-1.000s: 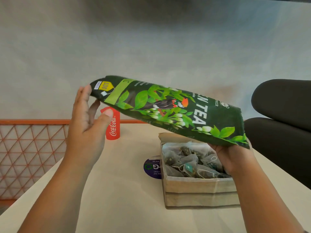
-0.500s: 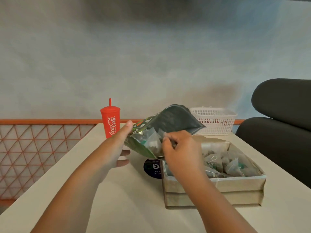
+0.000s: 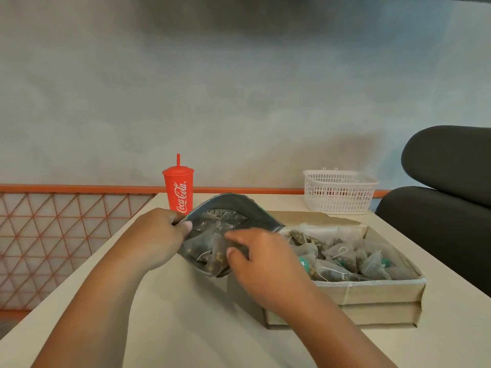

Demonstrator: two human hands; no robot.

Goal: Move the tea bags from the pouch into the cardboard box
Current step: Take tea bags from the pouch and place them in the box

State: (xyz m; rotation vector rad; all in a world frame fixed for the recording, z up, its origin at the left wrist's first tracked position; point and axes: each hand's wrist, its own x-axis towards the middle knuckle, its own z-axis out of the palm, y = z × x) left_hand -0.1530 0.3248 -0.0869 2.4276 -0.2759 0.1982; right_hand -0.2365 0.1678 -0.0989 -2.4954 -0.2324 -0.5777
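The dark green tea pouch point(image 3: 233, 205) lies tilted with its open mouth toward me, just left of the cardboard box point(image 3: 372, 290). My left hand point(image 3: 156, 240) grips the pouch's left rim, thumb on the edge. My right hand point(image 3: 263, 261) reaches into the mouth and pinches the tea bags point(image 3: 212, 251) that show inside it. The box holds several pyramid tea bags point(image 3: 342, 256) with strings and green tags.
A red Coca-Cola cup point(image 3: 178, 191) with a straw stands behind the pouch. A white plastic basket point(image 3: 340, 191) sits at the table's back right. A dark chair point(image 3: 446, 181) is to the right, an orange lattice railing point(image 3: 53, 235) to the left.
The pouch came down from above the box to table height and turned its mouth toward me. My left hand took its rim and my right hand went into the opening.
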